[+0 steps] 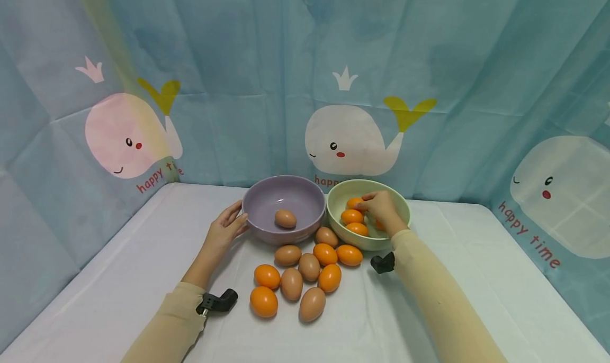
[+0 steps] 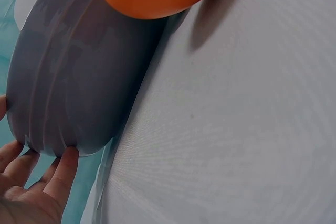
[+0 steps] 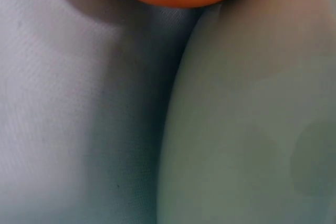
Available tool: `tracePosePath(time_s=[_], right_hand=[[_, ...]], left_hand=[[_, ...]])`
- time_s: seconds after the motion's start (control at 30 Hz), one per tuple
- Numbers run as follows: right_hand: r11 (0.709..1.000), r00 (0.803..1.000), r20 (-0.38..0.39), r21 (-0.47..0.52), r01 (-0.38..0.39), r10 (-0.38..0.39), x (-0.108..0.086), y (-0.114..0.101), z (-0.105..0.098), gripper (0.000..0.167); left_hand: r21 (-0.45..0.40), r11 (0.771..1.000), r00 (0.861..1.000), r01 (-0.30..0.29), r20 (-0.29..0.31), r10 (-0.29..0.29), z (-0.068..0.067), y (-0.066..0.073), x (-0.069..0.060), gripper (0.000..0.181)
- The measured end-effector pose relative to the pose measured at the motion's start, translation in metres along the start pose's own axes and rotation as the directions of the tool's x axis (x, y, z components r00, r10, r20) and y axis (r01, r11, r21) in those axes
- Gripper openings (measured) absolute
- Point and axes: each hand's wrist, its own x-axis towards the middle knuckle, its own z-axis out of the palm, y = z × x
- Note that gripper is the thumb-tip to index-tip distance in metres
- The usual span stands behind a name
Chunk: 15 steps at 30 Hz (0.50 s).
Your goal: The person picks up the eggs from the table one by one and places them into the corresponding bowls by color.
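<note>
A purple bowl [image 1: 259,230] holds one brown egg [image 1: 285,218]. My left hand [image 1: 223,235] rests its spread fingertips against the bowl's left side; the left wrist view shows these fingers [image 2: 62,179] touching the purple wall [image 2: 79,77]. To the right, a green bowl [image 1: 405,209] holds several orange eggs [image 1: 352,216]. Inside it, my right hand [image 1: 381,208] has its fingertips on the rearmost orange egg [image 1: 353,202], thumb and finger bent at its right end. In the right wrist view the green bowl's outer wall [image 3: 236,145] fills the right side, and that hand's fingers are hidden.
Several brown eggs [image 1: 309,267] and orange eggs [image 1: 264,301] lie loose on the white cloth [image 1: 362,320] in front of the bowls, some against each other. The two bowls stand side by side near the back edge, before a blue curtain [image 1: 229,141] with whale prints.
</note>
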Motion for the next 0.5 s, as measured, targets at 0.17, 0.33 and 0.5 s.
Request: tracePosePath(time_s=[0.17,0.33,0.5], right_hand=[[0.998,0.999,-0.047,0.056,-0.002,0.004,-0.007,-0.007,-0.004,0.044],[0.987,0.997,-0.07,0.157,0.034,-0.024,-0.022,-0.016,-0.01,0.043],[0.982,0.997,-0.038,0.175,0.078,-0.072,-0.042,-0.018,-0.021,0.046]], left_hand=[[0.001,1.0,1.0,0.005,-0.007,-0.005,-0.001,0.001,-0.001,0.065],[0.001,1.0,1.0,0.001,-0.014,-0.001,0.0,0.002,-0.001,0.065],[0.003,1.0,1.0,0.001,-0.005,-0.001,0.001,0.002,-0.001,0.065]])
